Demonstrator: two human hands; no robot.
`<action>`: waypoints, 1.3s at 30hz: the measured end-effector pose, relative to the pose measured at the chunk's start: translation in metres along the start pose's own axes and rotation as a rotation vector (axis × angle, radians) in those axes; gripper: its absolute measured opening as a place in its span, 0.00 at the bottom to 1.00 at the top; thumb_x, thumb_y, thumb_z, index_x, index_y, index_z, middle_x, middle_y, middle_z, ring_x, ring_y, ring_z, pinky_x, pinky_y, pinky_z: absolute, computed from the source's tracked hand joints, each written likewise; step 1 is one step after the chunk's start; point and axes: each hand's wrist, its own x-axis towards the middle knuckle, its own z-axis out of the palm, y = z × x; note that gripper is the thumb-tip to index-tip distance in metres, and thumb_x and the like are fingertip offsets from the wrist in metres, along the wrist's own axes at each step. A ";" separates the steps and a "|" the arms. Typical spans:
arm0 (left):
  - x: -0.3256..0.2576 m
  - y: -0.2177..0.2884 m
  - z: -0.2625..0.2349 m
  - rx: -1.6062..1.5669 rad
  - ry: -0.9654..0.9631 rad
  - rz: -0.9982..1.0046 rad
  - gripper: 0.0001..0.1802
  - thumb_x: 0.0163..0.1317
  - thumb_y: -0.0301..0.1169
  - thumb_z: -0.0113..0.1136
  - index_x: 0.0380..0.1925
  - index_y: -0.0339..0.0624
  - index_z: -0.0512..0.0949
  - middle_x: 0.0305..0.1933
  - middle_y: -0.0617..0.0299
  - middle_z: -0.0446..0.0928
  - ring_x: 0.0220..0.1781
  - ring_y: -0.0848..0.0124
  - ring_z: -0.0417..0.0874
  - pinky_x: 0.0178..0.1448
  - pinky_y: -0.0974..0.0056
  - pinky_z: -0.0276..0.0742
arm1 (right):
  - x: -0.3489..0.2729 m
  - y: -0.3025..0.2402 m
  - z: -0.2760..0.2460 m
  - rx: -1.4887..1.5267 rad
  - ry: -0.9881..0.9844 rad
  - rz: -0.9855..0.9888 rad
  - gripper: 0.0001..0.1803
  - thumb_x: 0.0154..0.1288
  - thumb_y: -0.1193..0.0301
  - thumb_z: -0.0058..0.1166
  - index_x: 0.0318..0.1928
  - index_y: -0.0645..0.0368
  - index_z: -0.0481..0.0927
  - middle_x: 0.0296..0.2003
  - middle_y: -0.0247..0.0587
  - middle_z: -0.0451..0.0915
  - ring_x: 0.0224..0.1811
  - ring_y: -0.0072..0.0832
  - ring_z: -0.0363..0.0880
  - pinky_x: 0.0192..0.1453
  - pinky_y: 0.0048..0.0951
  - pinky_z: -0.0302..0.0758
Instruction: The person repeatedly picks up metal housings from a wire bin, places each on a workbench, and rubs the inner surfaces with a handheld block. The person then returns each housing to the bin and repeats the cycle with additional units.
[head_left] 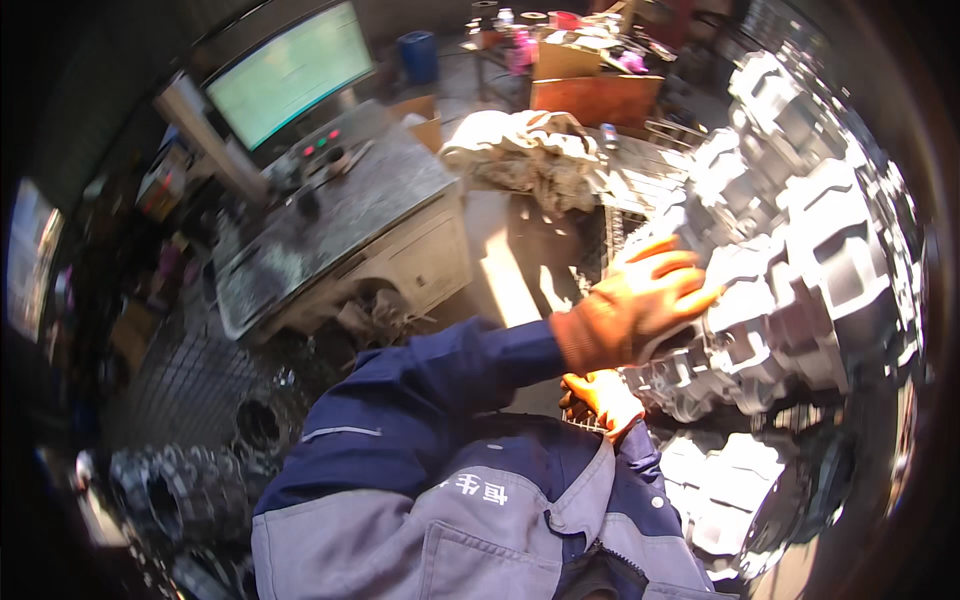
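My left hand (648, 300), in an orange work glove, reaches across to the right with fingers stretched and slightly apart. It lies over or just above the near side of a stack of silvery metal castings (765, 290); whether it touches them is hard to tell in the glare. Below it, close to my body, is my right hand (608, 400), gloved in orange too. Its fingers are curled in beside the wire mesh edge of a cage (585, 424), and what they close on is hidden. Strong sunlight washes out much of the castings.
To the left stands a metal-topped cabinet (400, 195) with a monitor (292, 75). Crumpled cloth (530, 150) lies ahead, before an orange-brown box (597, 100). A blue barrel (418, 58) is at the back. More castings (190, 490) lie at lower left.
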 end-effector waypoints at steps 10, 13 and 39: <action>-0.507 0.242 -0.138 0.666 0.180 -2.313 0.15 0.57 0.43 0.63 0.39 0.46 0.86 0.36 0.50 0.86 0.41 0.51 0.87 0.49 0.52 0.81 | 0.192 0.109 0.036 -0.777 -0.401 -0.107 0.12 0.62 0.73 0.62 0.44 0.65 0.85 0.38 0.42 0.87 0.41 0.27 0.85 0.47 0.27 0.79; -0.536 0.302 -0.115 0.659 0.347 -2.526 0.20 0.58 0.47 0.63 0.44 0.49 0.85 0.43 0.50 0.86 0.48 0.52 0.86 0.55 0.51 0.79 | 0.232 0.117 0.069 -0.919 -0.411 -0.079 0.13 0.61 0.70 0.63 0.44 0.65 0.86 0.36 0.43 0.87 0.38 0.29 0.84 0.45 0.30 0.78; -0.788 0.586 -0.334 0.901 1.439 -2.829 0.42 0.48 0.60 0.69 0.55 0.37 0.80 0.61 0.44 0.78 0.63 0.51 0.79 0.65 0.56 0.74 | 0.244 0.062 0.412 -1.574 -0.685 -0.010 0.18 0.62 0.62 0.60 0.48 0.59 0.86 0.41 0.47 0.87 0.43 0.34 0.85 0.50 0.36 0.79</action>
